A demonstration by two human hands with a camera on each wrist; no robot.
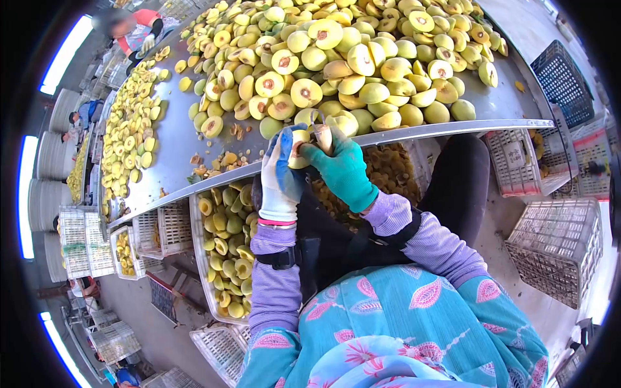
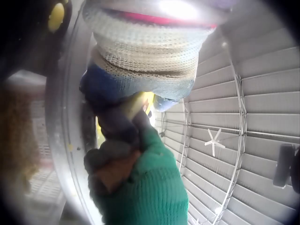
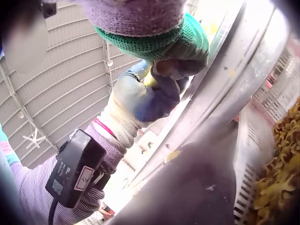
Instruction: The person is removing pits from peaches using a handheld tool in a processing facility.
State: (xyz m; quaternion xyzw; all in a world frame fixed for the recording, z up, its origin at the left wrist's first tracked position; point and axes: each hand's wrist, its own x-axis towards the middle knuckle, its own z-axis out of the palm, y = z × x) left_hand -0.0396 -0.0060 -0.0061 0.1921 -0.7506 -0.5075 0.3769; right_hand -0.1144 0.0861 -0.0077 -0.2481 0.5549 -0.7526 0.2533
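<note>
My left hand (image 1: pixel 281 171), in a white glove with a blue palm, holds a yellow-green peach half (image 1: pixel 298 150) with its brown centre showing. My right hand (image 1: pixel 346 168), in a green glove, grips the wooden handle of a pitting knife (image 1: pixel 323 138) whose thin curved metal loop rises above the fingers. Both hands meet just over the table's near edge, right thumb close to the fruit. In the left wrist view the peach half (image 2: pixel 141 102) shows between the gloves, partly hidden by fingers. A pile of peach halves (image 1: pixel 307 92) lies right beyond the hands.
A raised metal rim (image 1: pixel 446 129) edges the table (image 1: pixel 174 129). Below it stand a crate of peach halves (image 1: pixel 226 258) at left and a container of brownish scraps (image 1: pixel 391 165) between the knees. Plastic crates (image 1: pixel 556 246) stand at right. Another person (image 1: pixel 139 32) works at far left.
</note>
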